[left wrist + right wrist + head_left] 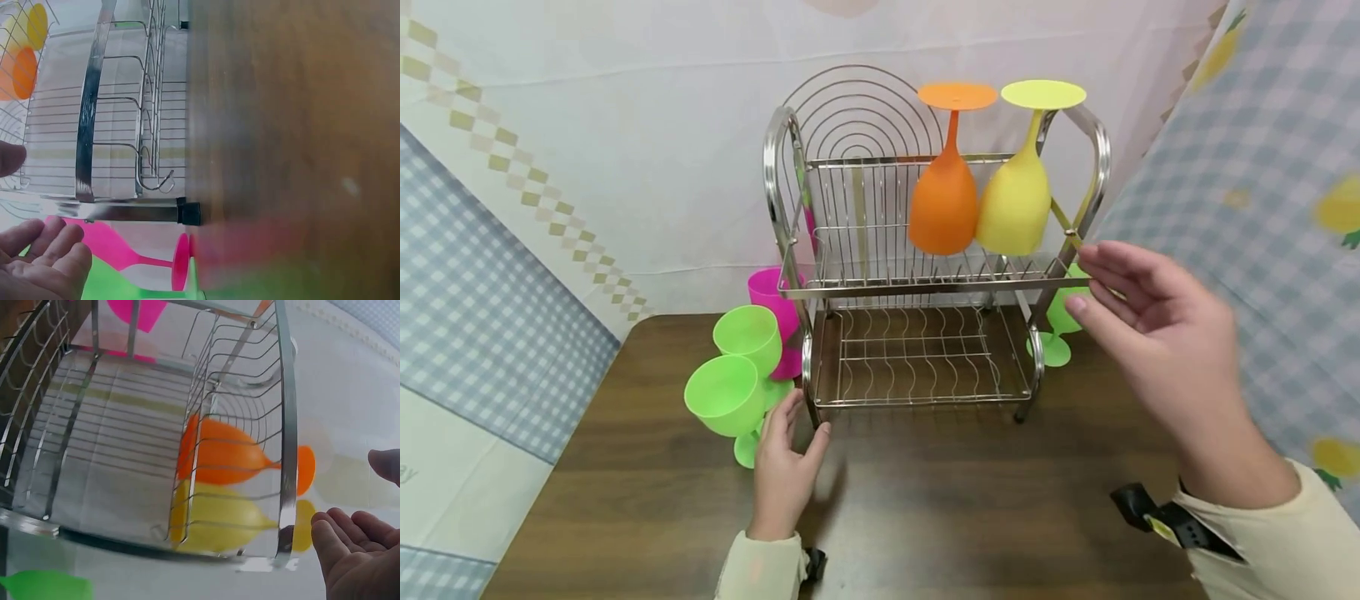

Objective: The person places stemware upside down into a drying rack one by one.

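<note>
A two-tier metal dish rack [925, 290] stands on the table. Upside down on its upper tier, at the right, are an orange goblet [945, 204] and a yellow goblet [1017, 204]. My left hand [784, 471] is at the rack's front left foot, beside two green goblets [724, 396], fingers loosely bent and holding nothing. Near the upper tier's right end is my right hand [1172, 342], thumb apart from the fingers, its palm bare in the right wrist view. Whether its fingertips touch the rack I cannot tell.
A pink goblet [772, 300] stands behind the green ones, left of the rack. Another green goblet [1060, 321] is at the rack's right side, partly hidden. Checked cloth [1247, 167] hangs close on the right, and a pale cloth wall [700, 167] rises behind the wooden table [647, 500].
</note>
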`<act>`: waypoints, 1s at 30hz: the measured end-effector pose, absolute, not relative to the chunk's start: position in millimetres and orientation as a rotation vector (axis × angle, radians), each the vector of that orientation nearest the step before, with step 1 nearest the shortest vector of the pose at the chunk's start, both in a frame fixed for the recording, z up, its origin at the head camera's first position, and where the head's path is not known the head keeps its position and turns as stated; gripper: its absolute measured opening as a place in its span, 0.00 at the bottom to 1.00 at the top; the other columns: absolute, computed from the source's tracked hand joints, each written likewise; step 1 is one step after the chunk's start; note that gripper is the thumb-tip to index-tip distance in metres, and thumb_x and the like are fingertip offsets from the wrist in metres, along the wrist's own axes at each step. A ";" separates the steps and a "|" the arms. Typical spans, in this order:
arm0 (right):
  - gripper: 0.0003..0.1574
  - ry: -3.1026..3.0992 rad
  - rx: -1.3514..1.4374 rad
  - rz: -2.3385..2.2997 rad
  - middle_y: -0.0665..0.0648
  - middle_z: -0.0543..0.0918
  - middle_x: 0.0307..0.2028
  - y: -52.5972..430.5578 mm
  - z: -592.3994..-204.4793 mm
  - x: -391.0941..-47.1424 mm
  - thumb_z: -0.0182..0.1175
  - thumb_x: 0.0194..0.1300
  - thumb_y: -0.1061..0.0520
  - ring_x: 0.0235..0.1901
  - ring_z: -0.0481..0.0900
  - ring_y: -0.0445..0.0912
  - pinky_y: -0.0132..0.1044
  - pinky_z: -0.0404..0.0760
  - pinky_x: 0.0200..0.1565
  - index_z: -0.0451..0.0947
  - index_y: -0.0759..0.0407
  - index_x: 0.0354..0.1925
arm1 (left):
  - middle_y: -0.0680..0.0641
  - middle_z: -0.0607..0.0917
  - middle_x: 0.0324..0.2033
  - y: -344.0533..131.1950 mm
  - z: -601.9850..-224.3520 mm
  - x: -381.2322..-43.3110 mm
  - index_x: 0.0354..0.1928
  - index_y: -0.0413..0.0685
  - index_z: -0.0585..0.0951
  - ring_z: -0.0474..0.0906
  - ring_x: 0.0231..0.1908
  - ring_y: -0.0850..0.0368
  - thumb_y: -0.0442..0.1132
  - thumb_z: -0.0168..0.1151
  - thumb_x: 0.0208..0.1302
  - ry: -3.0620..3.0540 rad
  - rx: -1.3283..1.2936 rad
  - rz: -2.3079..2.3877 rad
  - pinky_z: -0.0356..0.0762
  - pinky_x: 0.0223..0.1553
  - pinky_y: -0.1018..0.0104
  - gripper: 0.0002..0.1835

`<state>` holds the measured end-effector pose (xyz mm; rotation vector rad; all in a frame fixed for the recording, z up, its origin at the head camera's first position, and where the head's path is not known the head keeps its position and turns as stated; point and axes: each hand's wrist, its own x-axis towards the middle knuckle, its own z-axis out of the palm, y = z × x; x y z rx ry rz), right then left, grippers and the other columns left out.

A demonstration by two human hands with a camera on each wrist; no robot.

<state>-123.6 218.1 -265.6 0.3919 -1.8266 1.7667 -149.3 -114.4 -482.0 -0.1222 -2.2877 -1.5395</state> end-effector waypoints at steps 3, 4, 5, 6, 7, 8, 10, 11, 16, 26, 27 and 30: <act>0.28 -1.770 0.371 1.798 0.61 0.86 0.50 228.6 -275.7 -116.3 0.63 0.54 0.82 0.53 0.84 0.46 0.32 0.82 0.54 0.77 0.75 0.55 | 0.42 0.76 0.63 -116.2 -481.5 -147.6 0.67 0.37 0.71 0.72 0.65 0.45 0.31 0.71 0.60 -2.267 -0.164 -1.555 0.68 0.68 0.61 0.33; 0.28 -1.766 0.360 1.801 0.62 0.86 0.50 231.8 -280.0 -114.8 0.63 0.54 0.82 0.52 0.84 0.47 0.32 0.82 0.54 0.77 0.76 0.55 | 0.42 0.76 0.62 -116.9 -481.0 -146.8 0.67 0.38 0.72 0.72 0.65 0.44 0.30 0.71 0.60 -2.268 -0.172 -1.551 0.68 0.68 0.60 0.33; 0.28 -1.760 0.342 1.809 0.62 0.86 0.50 235.2 -285.2 -114.0 0.63 0.54 0.83 0.52 0.85 0.47 0.32 0.82 0.54 0.76 0.77 0.55 | 0.42 0.77 0.62 -117.8 -481.0 -145.8 0.67 0.38 0.72 0.72 0.65 0.44 0.31 0.72 0.59 -2.276 -0.177 -1.538 0.69 0.68 0.60 0.33; 0.28 -1.762 0.322 1.814 0.62 0.86 0.50 238.9 -291.1 -113.6 0.63 0.54 0.83 0.51 0.85 0.46 0.32 0.82 0.53 0.76 0.77 0.55 | 0.43 0.77 0.62 -118.6 -481.0 -144.7 0.66 0.39 0.73 0.73 0.64 0.45 0.31 0.73 0.59 -2.289 -0.183 -1.519 0.70 0.67 0.59 0.33; 0.29 -1.767 0.300 1.817 0.61 0.86 0.50 242.9 -297.9 -113.7 0.63 0.54 0.83 0.50 0.85 0.45 0.31 0.82 0.53 0.76 0.76 0.56 | 0.43 0.78 0.62 -119.3 -480.8 -143.4 0.66 0.40 0.74 0.73 0.64 0.46 0.31 0.73 0.58 -2.305 -0.188 -1.503 0.70 0.67 0.59 0.33; 0.29 -1.784 0.275 1.814 0.60 0.86 0.50 247.1 -305.6 -114.3 0.63 0.55 0.82 0.50 0.85 0.44 0.30 0.82 0.52 0.76 0.76 0.56 | 0.45 0.78 0.62 -119.8 -480.3 -141.9 0.66 0.41 0.74 0.73 0.64 0.47 0.32 0.73 0.58 -2.322 -0.195 -1.490 0.70 0.67 0.59 0.33; 0.29 -1.816 0.212 1.814 0.57 0.86 0.50 255.8 -322.5 -116.9 0.64 0.56 0.81 0.49 0.85 0.42 0.28 0.82 0.51 0.76 0.75 0.57 | 0.47 0.79 0.62 -120.6 -479.7 -138.2 0.65 0.42 0.75 0.73 0.64 0.51 0.34 0.74 0.58 -2.364 -0.213 -1.455 0.70 0.67 0.64 0.32; 0.29 -1.831 0.170 1.813 0.55 0.86 0.49 260.1 -331.3 -118.8 0.65 0.56 0.80 0.49 0.85 0.41 0.27 0.82 0.51 0.76 0.74 0.57 | 0.48 0.79 0.61 -120.6 -479.1 -136.1 0.65 0.43 0.75 0.73 0.63 0.52 0.34 0.74 0.57 -2.378 -0.229 -1.450 0.69 0.67 0.67 0.32; 0.33 -2.106 -0.075 1.535 0.53 0.84 0.54 277.6 -369.2 -132.7 0.70 0.60 0.67 0.53 0.81 0.35 0.21 0.78 0.53 0.73 0.68 0.63 | 0.49 0.78 0.62 -116.5 -475.2 -125.3 0.66 0.43 0.75 0.72 0.65 0.53 0.33 0.75 0.56 -2.368 -0.353 -1.528 0.63 0.67 0.77 0.34; 0.48 -2.446 -0.303 1.146 0.64 0.75 0.65 299.0 -402.2 -160.9 0.69 0.64 0.42 0.64 0.73 0.60 0.43 0.75 0.65 0.63 0.61 0.73 | 0.57 0.77 0.63 -96.1 -467.4 -96.2 0.67 0.54 0.74 0.75 0.63 0.53 0.37 0.76 0.56 -2.390 -0.563 -1.499 0.72 0.66 0.58 0.36; 0.49 -2.448 -0.322 1.152 0.64 0.74 0.66 301.1 -404.0 -163.2 0.68 0.64 0.41 0.64 0.72 0.61 0.47 0.74 0.66 0.62 0.61 0.74 | 0.57 0.77 0.63 -94.4 -466.6 -94.1 0.67 0.54 0.74 0.75 0.63 0.53 0.37 0.76 0.56 -2.392 -0.575 -1.500 0.72 0.65 0.57 0.36; 0.52 -2.427 -0.381 1.209 0.65 0.70 0.68 305.5 -412.0 -172.2 0.67 0.65 0.41 0.67 0.68 0.61 0.52 0.71 0.68 0.58 0.61 0.76 | 0.55 0.78 0.62 -92.8 -465.6 -89.5 0.67 0.56 0.73 0.75 0.63 0.53 0.36 0.75 0.57 -2.382 -0.615 -1.520 0.71 0.66 0.63 0.36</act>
